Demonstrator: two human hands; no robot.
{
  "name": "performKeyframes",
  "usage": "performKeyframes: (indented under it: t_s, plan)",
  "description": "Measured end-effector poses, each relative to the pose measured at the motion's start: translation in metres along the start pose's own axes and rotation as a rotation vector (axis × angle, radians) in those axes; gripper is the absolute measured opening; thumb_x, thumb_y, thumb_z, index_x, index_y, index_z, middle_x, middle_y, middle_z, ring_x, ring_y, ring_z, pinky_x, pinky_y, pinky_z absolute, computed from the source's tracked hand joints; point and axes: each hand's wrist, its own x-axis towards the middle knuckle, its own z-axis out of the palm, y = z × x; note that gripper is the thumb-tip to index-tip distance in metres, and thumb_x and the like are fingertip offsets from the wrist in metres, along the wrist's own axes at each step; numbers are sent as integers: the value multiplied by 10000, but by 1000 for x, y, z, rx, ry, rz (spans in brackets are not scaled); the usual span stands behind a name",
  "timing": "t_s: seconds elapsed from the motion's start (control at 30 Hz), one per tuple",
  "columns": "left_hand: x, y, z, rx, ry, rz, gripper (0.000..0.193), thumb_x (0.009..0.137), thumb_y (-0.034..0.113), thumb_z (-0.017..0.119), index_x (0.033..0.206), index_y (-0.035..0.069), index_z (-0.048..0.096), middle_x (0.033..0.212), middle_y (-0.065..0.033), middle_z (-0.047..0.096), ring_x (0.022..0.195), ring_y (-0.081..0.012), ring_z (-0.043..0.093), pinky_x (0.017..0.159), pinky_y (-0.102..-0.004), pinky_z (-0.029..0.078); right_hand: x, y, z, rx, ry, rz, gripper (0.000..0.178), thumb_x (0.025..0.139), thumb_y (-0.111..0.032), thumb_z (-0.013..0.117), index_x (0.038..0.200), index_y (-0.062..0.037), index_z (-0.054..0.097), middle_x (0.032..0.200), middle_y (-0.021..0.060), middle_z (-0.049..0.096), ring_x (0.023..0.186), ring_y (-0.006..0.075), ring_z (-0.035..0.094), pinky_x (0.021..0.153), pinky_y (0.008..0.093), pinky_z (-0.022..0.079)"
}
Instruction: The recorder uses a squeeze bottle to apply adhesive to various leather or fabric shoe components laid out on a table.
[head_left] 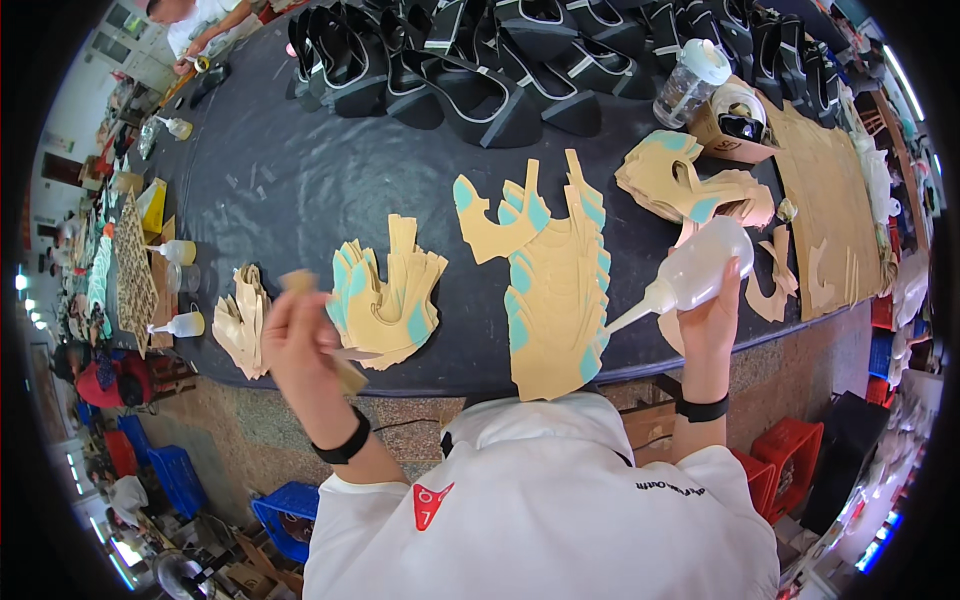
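My right hand point(712, 325) grips a translucent squeeze bottle point(705, 262). The bottle is tilted, its thin nozzle pointing down and left toward a long overlapping row of tan shoe-upper pieces point(553, 320) with teal patches. My left hand point(296, 345), slightly smeared by motion, is closed on a tan shoe piece point(350, 378); part of it shows above and below the fingers, and a thin pointed greyish edge sticks out beside it. Just right of that hand lies a pile of tan and teal pieces point(385, 310). A smaller tan pile point(240, 318) lies to its left.
Black wedge shoes point(480, 95) crowd the table's far side. At right are another tan pile point(665, 175), a lidded clear cup point(690, 85), a cardboard box point(735, 135) and a brown sheet point(825, 200). Squeeze bottles point(180, 252) line the left edge. A co-worker point(205, 25) is at far left.
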Motion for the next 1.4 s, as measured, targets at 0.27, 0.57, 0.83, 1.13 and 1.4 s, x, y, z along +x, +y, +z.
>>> performKeyframes:
  t_s: [0.27, 0.57, 0.83, 1.13, 1.4]
  plan:
    - [-56, -30, 84, 66, -730, -534, 97, 752, 55, 574, 784, -28, 614, 673, -82, 623, 459, -43, 459, 420, -163, 339, -4, -7, 34, 125, 33, -146, 564, 847, -378, 517, 1214, 19, 356, 1109, 128, 491, 1008, 267, 518, 856, 402, 439]
    - [-65, -33, 99, 85, -847, -586, 103, 755, 55, 597, 768, -43, 630, 637, -43, 613, 474, -6, 387, 426, -163, 274, -4, -11, 24, 40, 57, -226, 484, 853, -300, 529, 1213, -18, 372, 1126, 91, 478, 1029, 207, 495, 871, 369, 425]
    - [-67, -29, 101, 144, -906, -567, 112, 747, 44, 592, 785, -54, 633, 643, -37, 613, 522, -11, 443, 471, -165, 319, -3, -12, 31, 32, 94, -204, 500, 837, -264, 561, 1207, 13, 369, 1115, 106, 479, 1019, 206, 495, 866, 351, 422]
    - [-64, -30, 99, 106, -897, -585, 111, 741, 25, 590, 799, -60, 630, 647, -40, 612, 534, -15, 454, 473, -162, 312, -4, -11, 18, -54, 34, -179, 504, 844, -280, 538, 1207, 22, 363, 1110, 115, 482, 997, 203, 509, 861, 341, 425]
    - [-65, -28, 101, 75, -919, -591, 110, 741, 22, 591, 802, -63, 627, 656, -57, 616, 539, -23, 474, 471, -160, 316, -2, -16, 30, 27, 79, -154, 527, 839, -282, 547, 1218, 25, 348, 1119, 119, 479, 1012, 213, 505, 855, 353, 434]
